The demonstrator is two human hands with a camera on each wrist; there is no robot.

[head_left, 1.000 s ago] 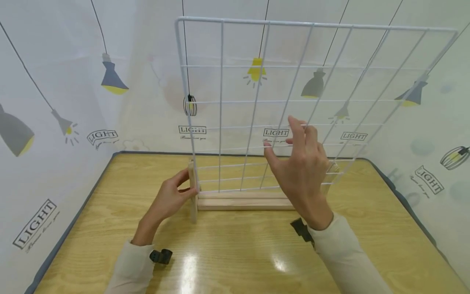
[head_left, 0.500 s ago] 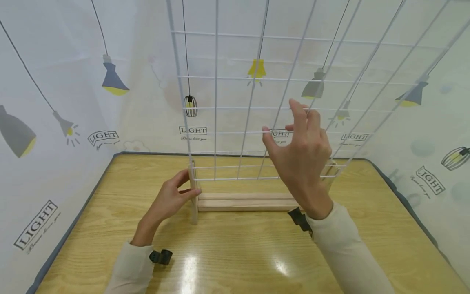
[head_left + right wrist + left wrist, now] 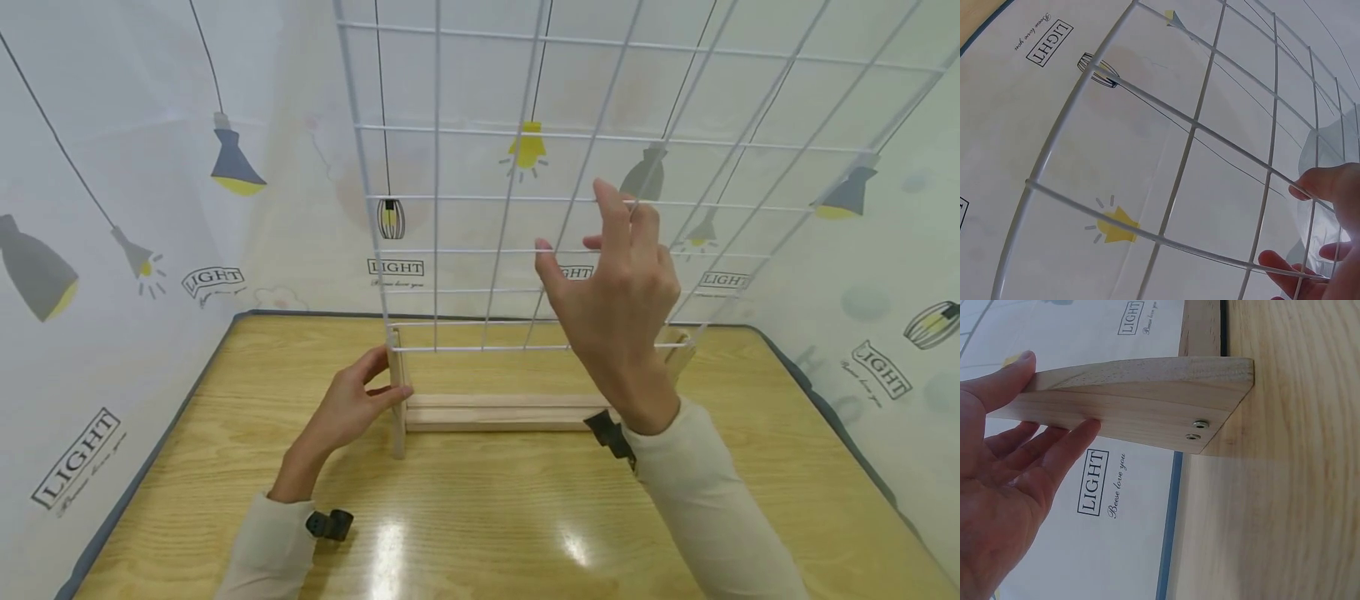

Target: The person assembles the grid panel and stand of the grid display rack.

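Observation:
A white wire grid panel (image 3: 437, 131) stands tilted in the air, its upper part beyond the top of the head view. My right hand (image 3: 618, 292) holds it, thumb and fingers hooked at its wires, as the right wrist view also shows at the grid (image 3: 1194, 124). Below it, a wooden stand has a left upright (image 3: 398, 425), a crossbar (image 3: 502, 414) and a right upright (image 3: 678, 360) partly hidden by the right arm. My left hand (image 3: 348, 408) pinches the left upright, thumb on one side and fingers on the other. Two metal screws (image 3: 1200, 424) show on that board's outer face.
The stand rests on a wood-grain table (image 3: 480, 517). Pale fabric walls (image 3: 300, 233) printed with lamps and LIGHT lettering enclose its back and sides. A black wrist camera (image 3: 330, 525) sits at the left sleeve and another (image 3: 611, 435) at the right sleeve.
My right hand has raised the grid panel; its bottom wire has gone up from near the crossbar to around the uprights' tops. My left hand has stayed on the left upright.

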